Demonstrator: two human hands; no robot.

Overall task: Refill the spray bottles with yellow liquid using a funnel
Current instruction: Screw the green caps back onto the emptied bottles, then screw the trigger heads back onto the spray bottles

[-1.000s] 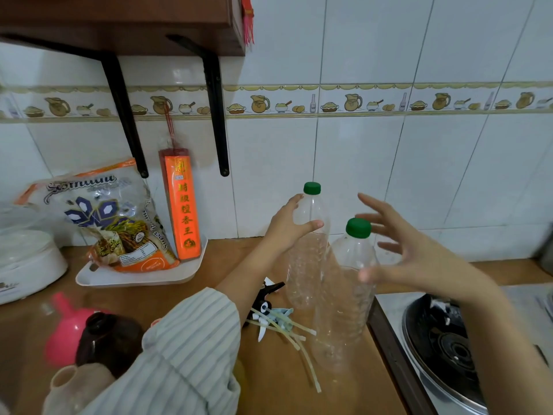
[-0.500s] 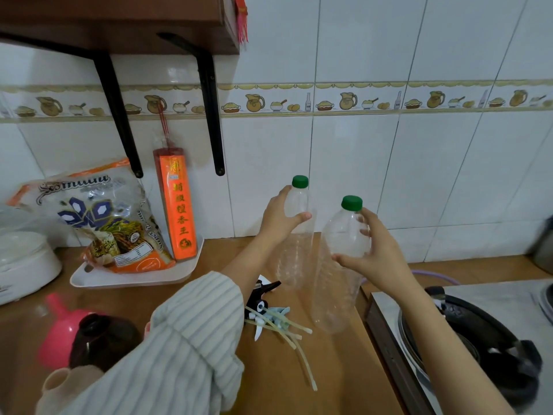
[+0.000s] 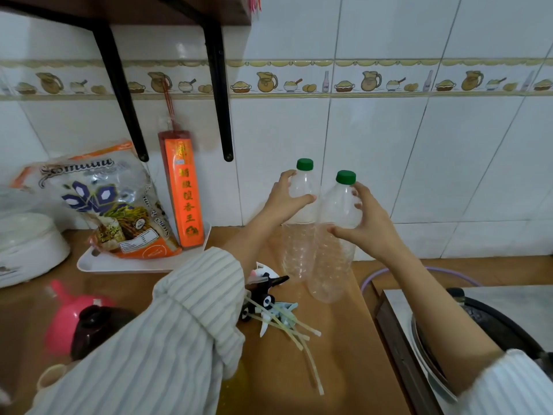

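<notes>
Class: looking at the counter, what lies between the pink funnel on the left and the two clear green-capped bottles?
In the head view, the left forearm in its striped sleeve crosses that stretch, and past it lies a heap of spray heads with dip tubes.

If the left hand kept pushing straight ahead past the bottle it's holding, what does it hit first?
Most likely the white tiled wall right behind the far bottle that the left hand grips; nothing else shows between them, though the gap's depth is hard to judge.
</notes>
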